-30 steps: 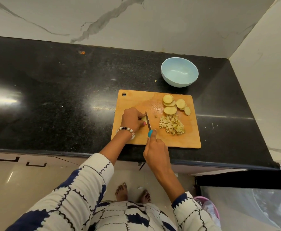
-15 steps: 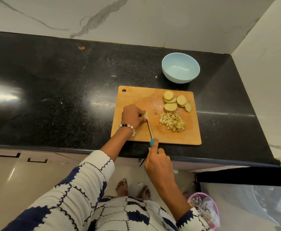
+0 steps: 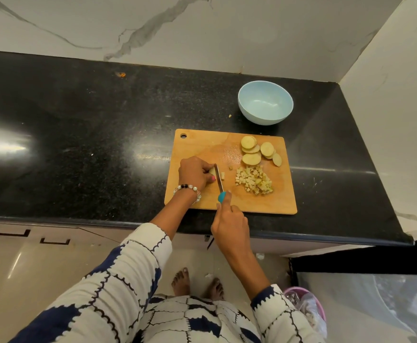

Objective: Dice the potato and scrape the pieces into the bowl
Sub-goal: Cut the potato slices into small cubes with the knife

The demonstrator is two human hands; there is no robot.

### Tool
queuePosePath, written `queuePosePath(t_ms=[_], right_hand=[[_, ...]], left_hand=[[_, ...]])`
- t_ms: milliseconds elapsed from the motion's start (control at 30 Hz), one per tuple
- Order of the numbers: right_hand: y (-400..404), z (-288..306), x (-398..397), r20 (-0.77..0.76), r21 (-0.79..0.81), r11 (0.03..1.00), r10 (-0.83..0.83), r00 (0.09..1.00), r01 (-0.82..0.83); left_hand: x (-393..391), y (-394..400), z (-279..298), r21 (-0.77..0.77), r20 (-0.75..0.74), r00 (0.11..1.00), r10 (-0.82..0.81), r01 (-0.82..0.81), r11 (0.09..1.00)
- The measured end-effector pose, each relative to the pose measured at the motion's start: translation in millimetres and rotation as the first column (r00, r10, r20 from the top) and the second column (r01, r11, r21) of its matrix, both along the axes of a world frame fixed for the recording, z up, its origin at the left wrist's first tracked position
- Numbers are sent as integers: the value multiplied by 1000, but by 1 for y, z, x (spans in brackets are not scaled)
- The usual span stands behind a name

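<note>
A wooden cutting board (image 3: 202,147) lies on the black counter. My left hand (image 3: 194,173) holds down a small potato piece (image 3: 212,172) on the board. My right hand (image 3: 229,225) grips a knife (image 3: 219,181) with a teal handle; its blade stands against that piece, and a cut strip (image 3: 223,176) lies just right of the blade. A heap of diced potato (image 3: 254,181) sits to the right. Several round potato slices (image 3: 258,151) lie at the board's far right. A light blue bowl (image 3: 265,105) stands empty behind the board.
The black counter (image 3: 78,134) stretches far to the left. A white wall closes the counter's right end and back. A small scrap (image 3: 230,116) lies left of the bowl. A pink bin (image 3: 306,305) stands on the floor at lower right.
The knife has slid forward, blade now beside the held potato piece, and a small cut strip has come to lie right of the blade. My left hand stays put.
</note>
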State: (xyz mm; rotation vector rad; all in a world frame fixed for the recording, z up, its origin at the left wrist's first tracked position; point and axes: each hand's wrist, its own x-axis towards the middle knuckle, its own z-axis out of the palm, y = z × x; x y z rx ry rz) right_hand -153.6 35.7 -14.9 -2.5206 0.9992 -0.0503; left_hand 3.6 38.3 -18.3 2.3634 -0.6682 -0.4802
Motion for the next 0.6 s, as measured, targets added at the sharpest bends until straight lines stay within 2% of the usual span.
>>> queuePosePath(t_ms=[300, 400, 600], right_hand=[[-3, 2, -19, 26, -7, 987, -158, 987, 158], [-1, 5, -12, 64, -2, 995, -102, 993, 103], [2, 2, 3, 15, -7, 1000, -6, 1000, 6]], left_hand=[[-1, 2, 1, -18, -12, 1000, 16, -17, 1000], [1, 6, 1, -50, -33, 999, 5, -6, 999], [-1, 7, 1, -57, 18, 1000, 25, -24, 998]])
